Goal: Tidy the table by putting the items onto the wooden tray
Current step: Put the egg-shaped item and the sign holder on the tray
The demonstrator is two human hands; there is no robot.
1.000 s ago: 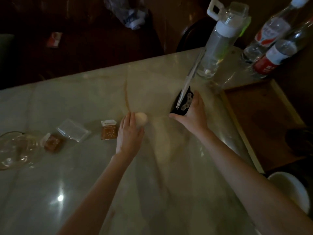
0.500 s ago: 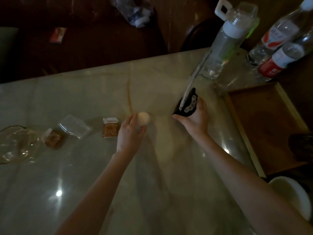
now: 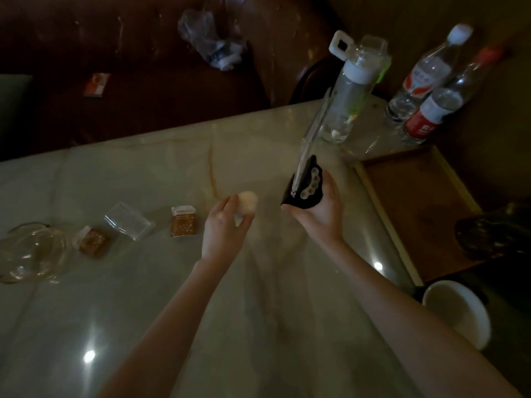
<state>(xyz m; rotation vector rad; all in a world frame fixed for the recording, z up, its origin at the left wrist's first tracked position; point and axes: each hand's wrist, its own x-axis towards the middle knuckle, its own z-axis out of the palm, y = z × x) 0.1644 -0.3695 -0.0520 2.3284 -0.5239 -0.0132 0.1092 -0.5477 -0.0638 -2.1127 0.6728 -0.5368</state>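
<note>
My left hand (image 3: 225, 225) grips a small pale round object (image 3: 247, 201) just above the marble table (image 3: 143, 297). Held up off the table in my right hand (image 3: 321, 208) is a black holder (image 3: 304, 188) with a row of white dots, and long metal tongs (image 3: 311, 139) stick up out of it. The wooden tray (image 3: 408, 196) lies to the right of my right hand, its near end taken up by a dark object (image 3: 494, 234). Two brown snack packets (image 3: 184, 224) (image 3: 92, 241), a clear plastic box (image 3: 128, 221) and a glass bowl (image 3: 31, 254) lie on the table's left.
A clear water bottle with a white lid (image 3: 350, 93) and two labelled plastic bottles (image 3: 419, 79) (image 3: 439, 101) stand at the table's far right corner. A white cup (image 3: 457, 314) sits by the right edge. A dark sofa behind holds a crumpled bag (image 3: 212, 38).
My left hand has closed on the pale round object and lifted it slightly. My right hand has raised the black holder with the tongs a little off the table.
</note>
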